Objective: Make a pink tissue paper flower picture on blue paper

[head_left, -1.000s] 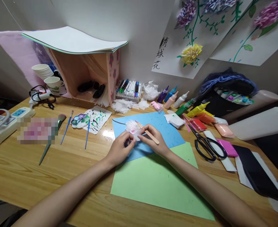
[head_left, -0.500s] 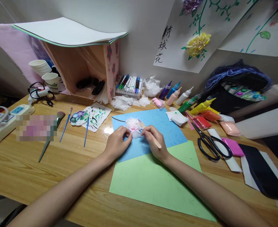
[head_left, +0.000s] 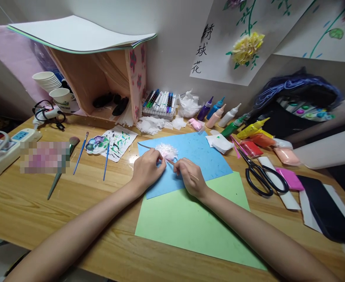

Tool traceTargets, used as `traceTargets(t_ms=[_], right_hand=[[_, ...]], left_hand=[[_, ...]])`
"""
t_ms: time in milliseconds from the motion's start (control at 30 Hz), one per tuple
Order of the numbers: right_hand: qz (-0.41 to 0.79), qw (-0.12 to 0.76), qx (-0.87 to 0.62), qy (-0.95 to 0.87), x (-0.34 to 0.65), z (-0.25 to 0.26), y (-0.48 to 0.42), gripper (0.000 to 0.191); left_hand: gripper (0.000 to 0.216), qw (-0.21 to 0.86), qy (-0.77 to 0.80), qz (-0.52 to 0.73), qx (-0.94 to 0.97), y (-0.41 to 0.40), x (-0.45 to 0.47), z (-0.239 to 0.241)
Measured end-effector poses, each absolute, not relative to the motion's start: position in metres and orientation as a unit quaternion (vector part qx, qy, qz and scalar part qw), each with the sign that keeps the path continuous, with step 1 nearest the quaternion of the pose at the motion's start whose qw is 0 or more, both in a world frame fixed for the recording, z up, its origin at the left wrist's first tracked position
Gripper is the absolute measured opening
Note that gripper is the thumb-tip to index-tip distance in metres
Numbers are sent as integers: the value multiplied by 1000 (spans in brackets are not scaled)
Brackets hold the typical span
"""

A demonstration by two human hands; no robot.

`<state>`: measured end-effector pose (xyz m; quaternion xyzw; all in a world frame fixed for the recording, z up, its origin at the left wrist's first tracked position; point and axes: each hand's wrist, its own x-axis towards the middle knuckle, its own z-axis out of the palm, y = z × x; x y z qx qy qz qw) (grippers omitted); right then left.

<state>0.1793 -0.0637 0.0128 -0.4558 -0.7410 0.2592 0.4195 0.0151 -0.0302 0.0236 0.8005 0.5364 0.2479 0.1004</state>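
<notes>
A small white and pink tissue flower (head_left: 167, 150) lies on a blue paper sheet (head_left: 201, 156). My left hand (head_left: 147, 170) is closed, its fingertips pinching the flower's near edge. My right hand (head_left: 188, 178) is closed around a thin wooden stick (head_left: 190, 175), whose tip points at the flower. A green paper sheet (head_left: 195, 223) lies under my right wrist, overlapping the blue sheet's near edge.
Black scissors (head_left: 262, 178) lie to the right with clay blocks (head_left: 289, 178) and paint bottles (head_left: 228, 121). Markers (head_left: 160, 103) and tissue scraps (head_left: 153, 125) sit by the wall. Brushes (head_left: 106, 160), a paint palette (head_left: 97, 144) and a power strip (head_left: 4, 150) are at left.
The flower now lies flatter on the blue sheet. My right hand has turned so the stick points at the flower. The camera has tilted down a little.
</notes>
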Motion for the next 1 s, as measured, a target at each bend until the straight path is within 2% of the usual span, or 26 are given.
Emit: traceTargets(t_ms=[300, 533, 733, 1000], right_hand=[[243, 423, -481, -728, 178, 11, -61, 39], [243, 414, -506, -716, 173, 15, -50, 43], [261, 367, -573, -685, 158, 39, -5, 50], [265, 234, -615, -704, 140, 62, 53, 48]], left_hand=[[25, 178, 603, 247, 738, -26, 10, 17], [30, 194, 616, 233, 727, -22, 8, 14], [32, 208, 610, 250, 722, -22, 8, 15], [32, 218, 610, 246, 721, -21, 7, 17]])
